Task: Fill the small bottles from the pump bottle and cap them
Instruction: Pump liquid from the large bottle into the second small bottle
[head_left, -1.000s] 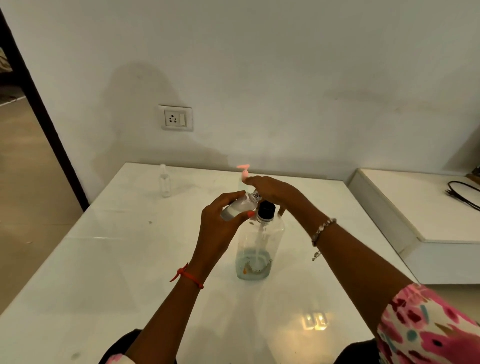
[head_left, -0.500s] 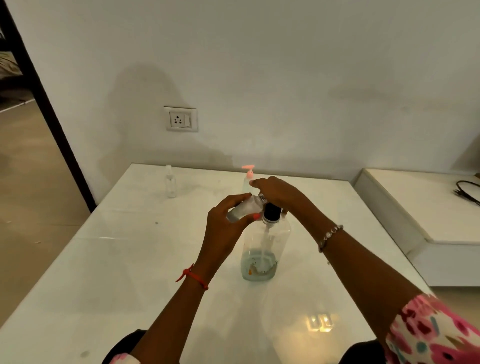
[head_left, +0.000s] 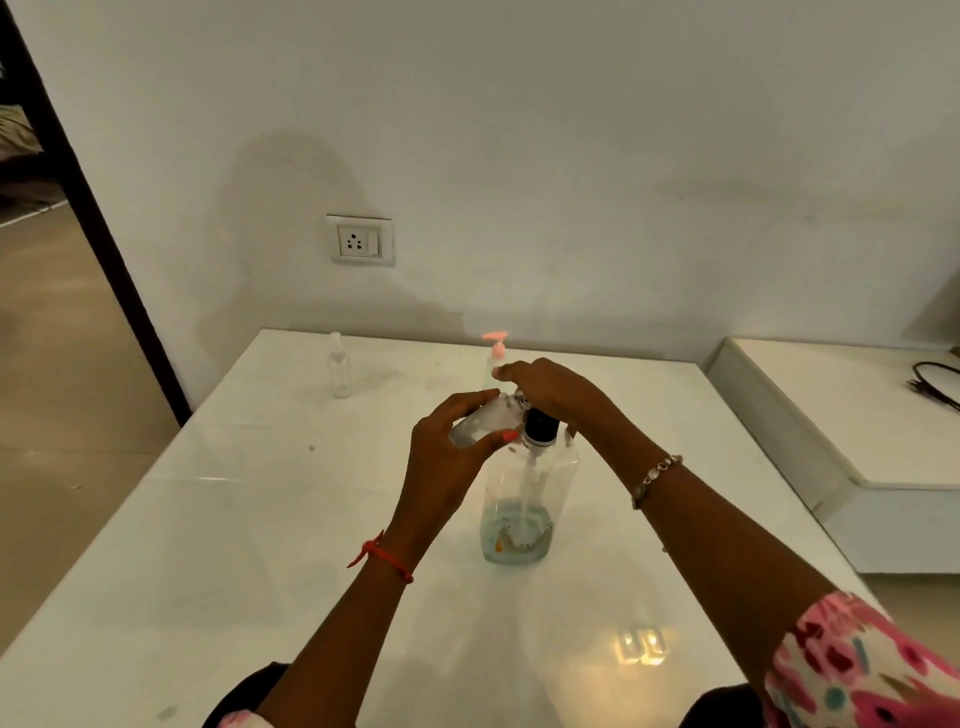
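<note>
A large clear pump bottle (head_left: 524, 499) with a black collar stands mid-table, with a little bluish liquid at its bottom. My right hand (head_left: 550, 389) lies over its pump head, which is hidden beneath the palm. My left hand (head_left: 447, 447) grips a small clear bottle (head_left: 480, 423), tilted with its mouth toward the pump spout. Another small clear bottle (head_left: 340, 366) stands at the table's far left. A small bottle with a pink pump top (head_left: 496, 353) stands just behind my right hand.
The white glossy table (head_left: 260, 519) reaches the wall. A wall socket (head_left: 360, 240) sits above it. A lower white ledge (head_left: 841, 415) on the right carries a black cable (head_left: 935, 384). A dark doorframe (head_left: 93, 218) stands at left.
The camera view has shifted a little. Both hands stay at the pump bottle's top, the small bottle still held at the spout.
</note>
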